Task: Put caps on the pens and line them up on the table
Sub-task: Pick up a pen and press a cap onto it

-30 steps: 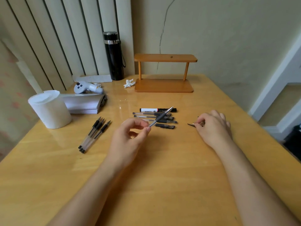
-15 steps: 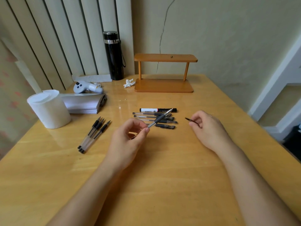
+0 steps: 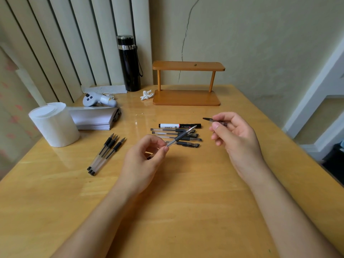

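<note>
My left hand (image 3: 143, 161) pinches an uncapped clear pen (image 3: 181, 135) by its rear end, the tip pointing up and to the right. My right hand (image 3: 234, 138) holds a dark pen cap (image 3: 211, 120) between thumb and fingers, above the table and to the right of the pen tip, apart from it. Behind the held pen lies a row of several capped pens (image 3: 178, 138), with a white and black marker (image 3: 179, 125) at its far side. Three uncapped pens (image 3: 107, 153) lie together at the left.
A white paper roll (image 3: 55, 124), a stack of paper (image 3: 93, 118), a white controller (image 3: 98, 99) and a black flask (image 3: 129, 63) stand at the back left. A small wooden shelf (image 3: 188, 82) and a crumpled tissue (image 3: 147, 94) sit at the back. The table's right edge (image 3: 297, 146) is close.
My right hand has lifted off the table with the cap and moved up and left towards the pen tip. My left hand holds the pen almost still.
</note>
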